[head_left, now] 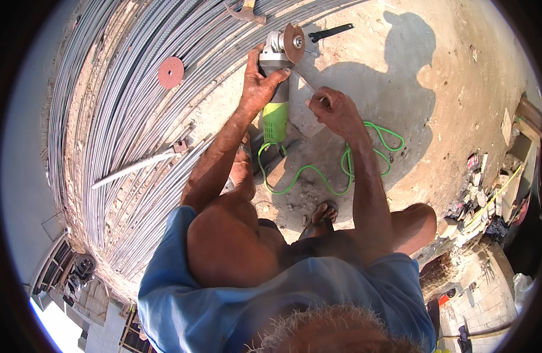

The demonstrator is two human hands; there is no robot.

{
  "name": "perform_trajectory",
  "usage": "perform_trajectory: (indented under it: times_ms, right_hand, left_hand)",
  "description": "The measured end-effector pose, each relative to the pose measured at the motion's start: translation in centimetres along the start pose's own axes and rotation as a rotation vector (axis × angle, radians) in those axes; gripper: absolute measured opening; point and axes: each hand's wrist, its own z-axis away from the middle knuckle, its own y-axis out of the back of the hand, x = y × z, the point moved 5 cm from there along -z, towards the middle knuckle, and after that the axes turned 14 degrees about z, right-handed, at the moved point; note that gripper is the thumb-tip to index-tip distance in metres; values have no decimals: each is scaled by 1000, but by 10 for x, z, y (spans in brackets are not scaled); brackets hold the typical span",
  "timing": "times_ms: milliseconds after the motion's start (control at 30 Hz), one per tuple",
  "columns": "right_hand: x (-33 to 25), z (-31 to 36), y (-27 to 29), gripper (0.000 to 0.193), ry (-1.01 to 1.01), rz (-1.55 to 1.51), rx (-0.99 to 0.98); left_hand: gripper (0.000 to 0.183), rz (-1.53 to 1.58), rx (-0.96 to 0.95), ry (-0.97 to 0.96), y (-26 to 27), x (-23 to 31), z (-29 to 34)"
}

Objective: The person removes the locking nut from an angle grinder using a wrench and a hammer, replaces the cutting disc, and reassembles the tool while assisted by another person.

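My left hand (260, 85) is wrapped round the neck of a green and grey angle grinder (275, 120), just below its metal gear head. The grinder stands with its head away from me, and a reddish-brown cutting disc (295, 42) is fitted on its spindle. To the right, my right hand (335, 112) is closed in a pinch. A thin pale rod (305, 80) reaches from its fingertips toward the grinder; its exact kind is unclear. Beyond the disc, a black grinder spanner (331, 32) lies on the ground. A bright green cord (306, 169) loops below both hands.
Long steel bars (118, 88) cover the ground at left. On them rest a loose cutting disc (171, 72), a hammer (247, 13) and a pale bar with a square metal end (139, 167). Rubble and scraps (479, 194) lie at right. My feet flank the cord.
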Motion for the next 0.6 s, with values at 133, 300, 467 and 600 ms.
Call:
perform_trajectory:
  times_ms: [133, 300, 467, 600]
  right_hand:
    - [-28, -23, 100, 29, -25, -257, 347]
    - [-29, -109, 155, 27, 146, -77, 420]
    - [23, -168, 91, 21, 302, 793, 204]
    - [21, -163, 36, 23, 565, 742, 253]
  left_hand:
    - [75, 59, 5, 3, 2, -1, 0]
    - [81, 75, 6, -5, 6, -5, -2]
    - [82, 136, 17, 5, 9, -16, -4]
    - [83, -62, 23, -68, 15, -21, -3]
